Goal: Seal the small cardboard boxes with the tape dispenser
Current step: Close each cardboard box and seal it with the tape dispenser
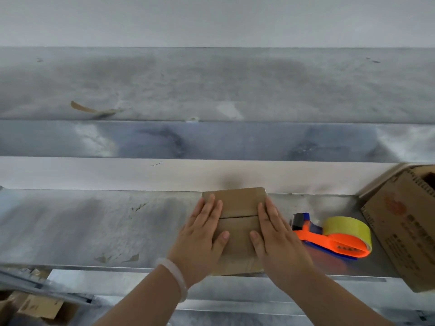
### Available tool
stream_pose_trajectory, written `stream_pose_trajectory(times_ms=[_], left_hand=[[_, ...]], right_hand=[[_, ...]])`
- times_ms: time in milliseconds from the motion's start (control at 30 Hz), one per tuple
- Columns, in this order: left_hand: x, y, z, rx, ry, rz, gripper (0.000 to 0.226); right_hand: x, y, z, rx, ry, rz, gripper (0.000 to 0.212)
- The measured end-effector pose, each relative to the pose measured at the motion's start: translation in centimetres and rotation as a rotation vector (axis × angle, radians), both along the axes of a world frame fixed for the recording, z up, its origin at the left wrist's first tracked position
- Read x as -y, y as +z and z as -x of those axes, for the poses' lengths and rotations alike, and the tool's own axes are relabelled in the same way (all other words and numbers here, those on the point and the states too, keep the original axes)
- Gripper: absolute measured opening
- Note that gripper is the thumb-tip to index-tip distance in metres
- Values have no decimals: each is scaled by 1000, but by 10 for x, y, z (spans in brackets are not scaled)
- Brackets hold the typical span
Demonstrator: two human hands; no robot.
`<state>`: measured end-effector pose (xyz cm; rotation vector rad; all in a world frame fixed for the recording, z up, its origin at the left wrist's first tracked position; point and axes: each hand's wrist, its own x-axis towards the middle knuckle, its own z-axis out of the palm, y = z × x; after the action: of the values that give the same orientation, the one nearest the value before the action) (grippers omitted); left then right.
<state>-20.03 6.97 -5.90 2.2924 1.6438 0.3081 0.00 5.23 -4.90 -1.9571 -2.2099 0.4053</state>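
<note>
Both grips lie open and flat, left hand [202, 234] and right hand [276, 234] pressing the small cardboard box [237, 208] shut on the counter [94, 227]; tape dispenser [334, 234] rests beside, its print unreadable.

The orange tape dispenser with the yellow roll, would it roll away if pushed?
Probably not: the orange tape dispenser with the yellow roll lies on its flat side on the metal table, so it would likely slide. It looks stiff plastic and probably light.

large carton [407, 222] print, blurred, unreadable
</note>
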Motion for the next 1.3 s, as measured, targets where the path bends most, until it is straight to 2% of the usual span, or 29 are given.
stream_pose_trajectory(times_ms=[33,100,233,267,400,500,567,633,700,833,1000,1133,1300], left_hand=[[-3,0,0,-39,-32,5,89],[-6,2,-1,-104,-49,-5,91],[-10,6,-1,-95,-28,30,86],[-12,8,-2,-58,-5,39,85],[-21,13,-8,80,104,34,55],[-21,9,-18,-15,104,-36,61],[-24,5,-19,-40,74,13,61],[-28,3,-17,48,64,71,59],[-29,3,-14,230,94,97,57],[-24,1,-15,549,251,220,70],[-21,4,-10,864,290,401,71],[-16,8,-9,1015,311,504,72],[-11,3,-2,1111,358,648,53]], right_hand=[[-1,-2,-1,31,13,-3,104],[-2,-7,-2,56,16,-2,106],[-15,-2,1,146,16,-33,86],[-20,3,1,146,12,-43,89],[-34,5,-5,43,40,-11,92],[-32,0,-4,24,83,22,88],[-32,-2,-3,-53,48,58,72],[-34,-1,-2,-171,-12,90,67],[-33,-1,-1,-303,-74,129,70],[-29,-2,-4,-582,-178,206,76],[-27,2,-8,-910,-268,304,69],[-27,0,-7,-945,-301,311,67],[-27,-1,-9,-1041,-328,354,62]])
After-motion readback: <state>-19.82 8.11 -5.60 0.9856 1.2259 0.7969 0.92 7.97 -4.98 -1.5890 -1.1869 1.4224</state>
